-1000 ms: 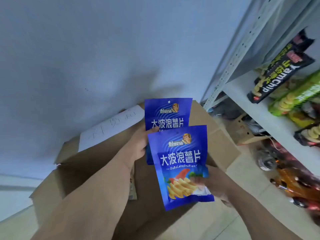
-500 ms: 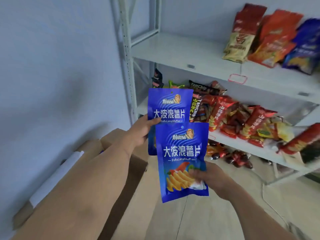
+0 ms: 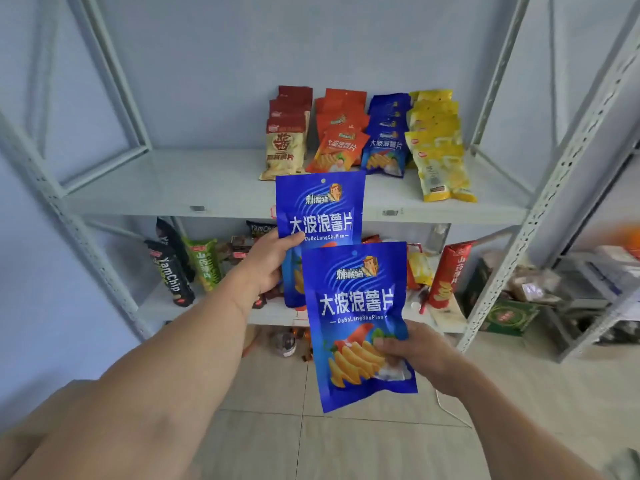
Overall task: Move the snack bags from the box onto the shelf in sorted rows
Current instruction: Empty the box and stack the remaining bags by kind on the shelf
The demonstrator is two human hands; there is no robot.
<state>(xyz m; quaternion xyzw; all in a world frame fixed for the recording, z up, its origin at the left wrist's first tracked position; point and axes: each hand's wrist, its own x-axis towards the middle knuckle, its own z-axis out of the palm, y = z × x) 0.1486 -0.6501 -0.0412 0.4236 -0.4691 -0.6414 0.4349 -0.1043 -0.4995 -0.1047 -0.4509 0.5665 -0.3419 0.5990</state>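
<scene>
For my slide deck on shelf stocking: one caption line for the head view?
Left hand and right hand each hold a blue chip bag before the shelf.

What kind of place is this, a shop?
Probably a small shop's stockroom or a mock store. A bare metal shelf carries barcode labels on its front edge, snack bags lie on it in rows by colour, and each hand holds another blue bag.

Left hand [image 3: 266, 268] gripping upper blue snack bag [image 3: 320, 209] upright, right hand [image 3: 420, 355] pinching nearer blue bag [image 3: 356, 306] overlapping it, white shelf [image 3: 166, 188] behind with four sorted rows, blue row [image 3: 384, 143] between orange and yellow
</scene>
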